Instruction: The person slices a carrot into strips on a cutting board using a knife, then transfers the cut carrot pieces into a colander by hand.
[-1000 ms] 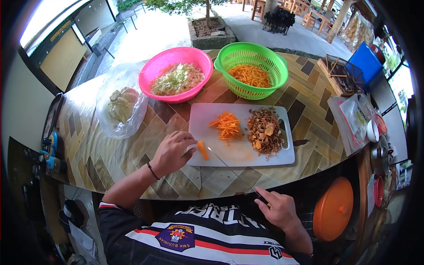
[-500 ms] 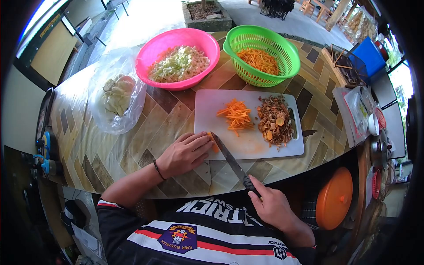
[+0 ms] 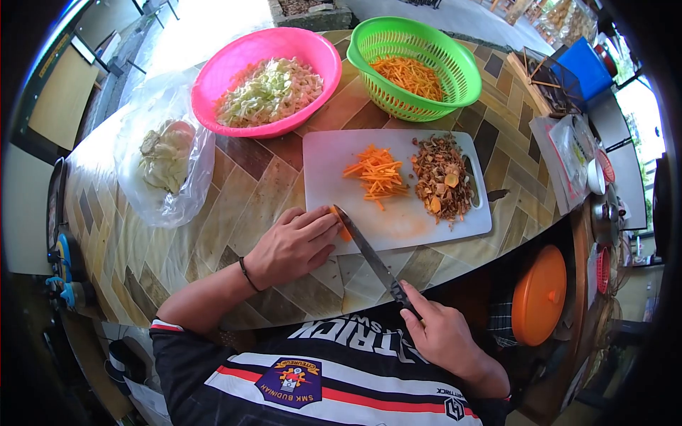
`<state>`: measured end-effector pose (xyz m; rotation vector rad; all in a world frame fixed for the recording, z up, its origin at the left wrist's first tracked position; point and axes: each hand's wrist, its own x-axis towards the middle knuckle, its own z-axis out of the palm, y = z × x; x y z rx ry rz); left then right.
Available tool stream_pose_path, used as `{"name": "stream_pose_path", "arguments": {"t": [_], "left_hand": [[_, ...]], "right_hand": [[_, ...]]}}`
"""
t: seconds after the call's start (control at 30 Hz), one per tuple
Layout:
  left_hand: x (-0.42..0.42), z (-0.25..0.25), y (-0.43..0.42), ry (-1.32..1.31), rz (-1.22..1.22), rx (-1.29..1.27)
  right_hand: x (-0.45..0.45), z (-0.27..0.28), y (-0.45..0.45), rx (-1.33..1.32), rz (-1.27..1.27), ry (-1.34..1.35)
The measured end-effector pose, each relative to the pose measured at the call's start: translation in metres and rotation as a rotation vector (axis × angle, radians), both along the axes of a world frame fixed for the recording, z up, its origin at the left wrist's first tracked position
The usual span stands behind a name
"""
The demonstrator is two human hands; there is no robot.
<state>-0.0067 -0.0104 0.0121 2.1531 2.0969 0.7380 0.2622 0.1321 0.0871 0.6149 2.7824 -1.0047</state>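
At the near left corner of the white cutting board (image 3: 323,160), my left hand (image 3: 295,245) is closed over an orange carrot piece (image 3: 344,233), with its fingertips pressed down on it. My right hand (image 3: 444,334) grips the black handle of a kitchen knife (image 3: 371,254). The blade points away and to the left, and its tip lies against the carrot beside my left fingertips. Farther up the board sits a pile of carrot sticks (image 3: 376,174). To its right is a heap of brownish peelings and scraps (image 3: 442,181) with a few orange bits.
A pink basin (image 3: 323,53) of shredded cabbage and a green colander (image 3: 462,78) of carrot strips stand behind the board. Left of them lies a clear plastic bag (image 3: 174,209) with cabbage. An orange lidded container (image 3: 540,295) is below the table's right edge.
The head view has tilted slightly, so the table items appear higher and a little farther left. Both hands, the knife and the carrot keep nearly the same positions together.
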Motion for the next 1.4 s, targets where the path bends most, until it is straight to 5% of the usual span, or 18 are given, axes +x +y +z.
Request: {"name": "stream_pose_path", "arguments": {"t": [1.0, 1.4], "left_hand": [[0.002, 0.005, 0.002, 0.037, 0.010, -0.033], [0.006, 0.007, 0.001, 0.104, 0.027, 0.015]], "right_hand": [[-0.012, 0.002, -0.009, 0.323, 0.223, -0.124], [-0.029, -0.007, -0.010, 0.335, 0.107, -0.088]]}}
